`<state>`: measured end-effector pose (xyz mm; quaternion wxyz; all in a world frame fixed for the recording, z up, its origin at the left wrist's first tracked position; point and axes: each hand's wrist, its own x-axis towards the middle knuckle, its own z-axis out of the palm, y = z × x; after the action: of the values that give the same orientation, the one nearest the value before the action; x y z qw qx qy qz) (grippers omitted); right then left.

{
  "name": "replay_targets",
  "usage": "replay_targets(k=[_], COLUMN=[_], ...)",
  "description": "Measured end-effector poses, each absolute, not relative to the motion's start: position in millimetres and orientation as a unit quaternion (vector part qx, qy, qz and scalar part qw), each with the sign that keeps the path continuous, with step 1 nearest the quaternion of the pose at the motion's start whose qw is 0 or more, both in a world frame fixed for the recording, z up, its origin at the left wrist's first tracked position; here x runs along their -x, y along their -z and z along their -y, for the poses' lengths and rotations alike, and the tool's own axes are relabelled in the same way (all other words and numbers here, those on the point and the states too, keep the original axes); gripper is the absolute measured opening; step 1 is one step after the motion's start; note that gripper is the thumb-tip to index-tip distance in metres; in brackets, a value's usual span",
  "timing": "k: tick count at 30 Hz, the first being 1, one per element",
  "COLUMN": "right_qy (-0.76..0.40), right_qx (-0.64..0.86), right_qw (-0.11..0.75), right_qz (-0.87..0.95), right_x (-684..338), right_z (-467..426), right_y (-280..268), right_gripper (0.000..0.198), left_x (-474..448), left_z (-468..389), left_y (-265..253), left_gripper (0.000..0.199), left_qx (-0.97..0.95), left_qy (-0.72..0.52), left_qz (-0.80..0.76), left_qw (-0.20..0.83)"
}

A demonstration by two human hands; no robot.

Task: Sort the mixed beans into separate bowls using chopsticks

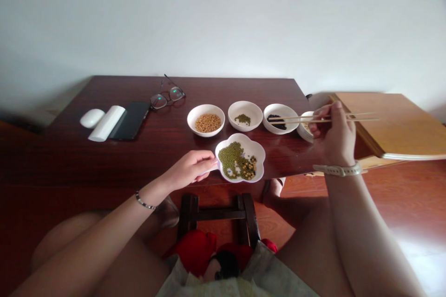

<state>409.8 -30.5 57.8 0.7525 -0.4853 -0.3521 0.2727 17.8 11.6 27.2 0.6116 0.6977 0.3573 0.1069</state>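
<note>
My left hand (193, 167) is closed on the short handle of a white flower-shaped dish (260, 153). Green mung beans (230, 157) fill its left part, with mixed yellow and dark beans (248, 168) at lower right. Between the fingers of my right hand (336, 132) lies a pair of wooden chopsticks (364, 118). Their tips reach over the white bowl (291, 113) with black beans (278, 123); whether they pinch a bean I cannot tell. Left of that bowl are a bowl (237, 107) with a few mung beans and a bowl (195, 113) of yellow soybeans.
Another small white bowl (304, 133) sits partly behind my right hand. Glasses (168, 97), a dark phone-like slab (130, 120), a white case (107, 123) and a white rounded object (92, 118) lie at left on the dark table (114, 86). A light wooden surface (400, 120) stands at right.
</note>
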Motion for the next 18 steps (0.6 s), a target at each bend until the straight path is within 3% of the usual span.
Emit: replay_targets(k=[5,10,18], right_qy=[-0.409,-0.465,-0.422], right_qx=[0.533,0.555,0.580], right_qw=[0.619,0.519,0.488], right_qz=[0.407,0.454,0.497], right_x=[-386,-379,-379], right_z=[42,46,46], right_y=[-60,-58,-61], right_gripper=[0.045,0.050,0.050], left_x=[-18,-18,-19], left_z=[-12,-10,-8], left_y=[-27,-27,-28], left_gripper=[0.041,0.040,0.042], left_qx=[-0.696,-0.692,-0.688], left_qy=[-0.109,-0.111,-0.117], left_qz=[-0.359,-0.366,-0.370], left_qw=[0.612,0.612,0.613])
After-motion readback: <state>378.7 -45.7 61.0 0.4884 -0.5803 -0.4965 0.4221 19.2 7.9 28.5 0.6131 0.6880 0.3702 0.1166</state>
